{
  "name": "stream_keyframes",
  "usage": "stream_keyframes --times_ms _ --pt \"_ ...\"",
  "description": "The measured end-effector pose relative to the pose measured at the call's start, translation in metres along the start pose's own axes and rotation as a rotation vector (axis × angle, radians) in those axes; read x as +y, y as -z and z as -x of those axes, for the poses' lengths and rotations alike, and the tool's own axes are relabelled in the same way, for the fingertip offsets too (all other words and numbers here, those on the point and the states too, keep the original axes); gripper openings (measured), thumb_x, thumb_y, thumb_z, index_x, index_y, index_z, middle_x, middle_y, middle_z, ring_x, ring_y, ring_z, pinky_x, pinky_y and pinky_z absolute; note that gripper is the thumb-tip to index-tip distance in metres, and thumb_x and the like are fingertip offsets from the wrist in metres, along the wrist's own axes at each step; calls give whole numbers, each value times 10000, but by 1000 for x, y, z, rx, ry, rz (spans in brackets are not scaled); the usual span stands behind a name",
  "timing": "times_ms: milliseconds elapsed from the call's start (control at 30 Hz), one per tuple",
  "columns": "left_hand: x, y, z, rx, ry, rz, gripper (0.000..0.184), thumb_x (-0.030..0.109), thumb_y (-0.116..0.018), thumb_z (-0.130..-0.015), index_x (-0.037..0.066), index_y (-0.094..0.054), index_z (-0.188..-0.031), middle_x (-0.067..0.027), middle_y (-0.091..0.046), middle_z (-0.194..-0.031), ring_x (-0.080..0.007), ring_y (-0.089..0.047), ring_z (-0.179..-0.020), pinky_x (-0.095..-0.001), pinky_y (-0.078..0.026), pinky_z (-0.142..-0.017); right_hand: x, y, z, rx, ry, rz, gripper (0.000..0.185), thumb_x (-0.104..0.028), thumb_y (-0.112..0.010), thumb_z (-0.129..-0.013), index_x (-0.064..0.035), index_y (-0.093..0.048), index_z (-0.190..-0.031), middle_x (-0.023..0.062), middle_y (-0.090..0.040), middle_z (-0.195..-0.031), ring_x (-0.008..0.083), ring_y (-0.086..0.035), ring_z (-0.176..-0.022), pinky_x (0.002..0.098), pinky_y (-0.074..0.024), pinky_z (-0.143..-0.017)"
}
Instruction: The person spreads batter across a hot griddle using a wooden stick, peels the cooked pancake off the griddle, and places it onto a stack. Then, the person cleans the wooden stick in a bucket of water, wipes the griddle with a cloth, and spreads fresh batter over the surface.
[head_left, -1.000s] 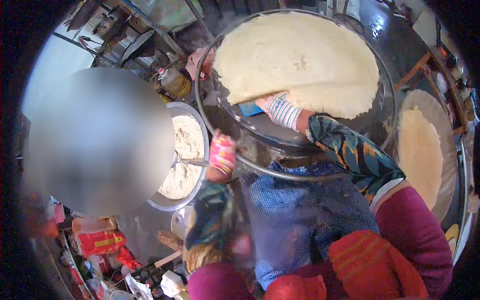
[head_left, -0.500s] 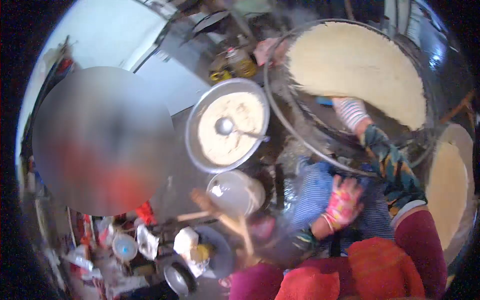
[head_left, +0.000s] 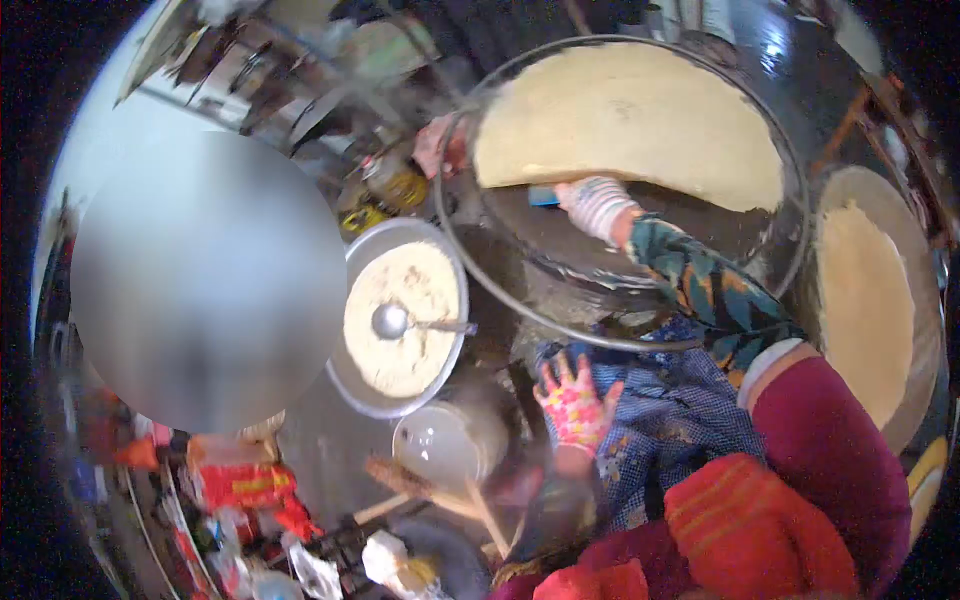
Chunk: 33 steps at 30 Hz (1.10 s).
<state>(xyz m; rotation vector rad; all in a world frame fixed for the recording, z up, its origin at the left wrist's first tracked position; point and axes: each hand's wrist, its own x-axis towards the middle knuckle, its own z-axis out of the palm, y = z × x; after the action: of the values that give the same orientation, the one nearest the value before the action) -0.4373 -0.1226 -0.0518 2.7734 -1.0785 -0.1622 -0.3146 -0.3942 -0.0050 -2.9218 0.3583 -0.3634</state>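
Note:
My right hand point(head_left: 598, 207), in a striped glove, is closed on a blue scraper point(head_left: 543, 196) at the near edge of a large pale sheet of batter point(head_left: 625, 120). That sheet covers the far part of a round dark griddle point(head_left: 540, 232); the near part shows bare. A metal ring point(head_left: 520, 310) runs around the griddle. My left hand point(head_left: 575, 408), in a pink patterned glove, has its fingers spread over the blue checked apron point(head_left: 660, 400) and holds nothing.
Left of the griddle stands a metal basin point(head_left: 358, 385) of batter with a ladle point(head_left: 391, 321) in it. Nearer is a pale bucket point(head_left: 450, 445). A finished sheet point(head_left: 865, 310) lies on a round tray at the right. An oil bottle point(head_left: 395, 183) stands behind the basin.
My left hand has left the ring beside the basin and come over the apron with its fingers spread. The sheet's near edge has shifted away from me, baring more griddle.

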Motion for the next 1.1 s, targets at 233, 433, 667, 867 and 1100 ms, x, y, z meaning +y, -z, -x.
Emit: stream_keyframes --times_ms 233,433,667,867,1100 --pt "5 -6 -9 -38 -6 -12 745 572 -535 -762 49 -440 -1284 -240 -349 -1360 -469 -257 -1270 -617 -217 -989 11 -16 -23 16 -75 -20 187 -125 -440 -824 -53 -601 -885 162 -640 -857 319 -625 -808 418 -500 -730" --pt "6 -6 -14 15 -62 -14 711 525 -581 -742 60 -456 -1264 -252 -401 -1299 -490 -310 -1219 -588 -256 -976 26 -20 -51 21 -96 -41 185 -135 -458 -815 -55 -606 -894 152 -637 -859 310 -619 -802 413 -494 -739" --pt "9 -9 -20 2 -89 -6 715 535 -569 -755 45 -446 -1261 -239 -392 -1300 -457 -296 -1231 -575 -260 -968 46 -25 -68 29 -101 -43 187 -146 -480 -804 -58 -611 -905 141 -633 -862 300 -611 -794 408 -488 -750" --pt "17 -12 -23 10 -127 -10 690 534 -561 -763 41 -468 -1236 -236 -395 -1294 -452 -293 -1232 -570 -266 -960 62 -21 -57 22 -79 -22 192 -155 -499 -795 -60 -615 -914 131 -630 -865 292 -605 -787 404 -483 -759" --pt "16 -13 -22 -3 -102 2 656 490 -584 -757 70 -464 -1247 -224 -383 -1311 -461 -295 -1231 -583 -263 -961 74 1 70 -146 68 96 201 -166 -521 -785 -63 -620 -924 119 -626 -868 282 -597 -780 399 -476 -769"
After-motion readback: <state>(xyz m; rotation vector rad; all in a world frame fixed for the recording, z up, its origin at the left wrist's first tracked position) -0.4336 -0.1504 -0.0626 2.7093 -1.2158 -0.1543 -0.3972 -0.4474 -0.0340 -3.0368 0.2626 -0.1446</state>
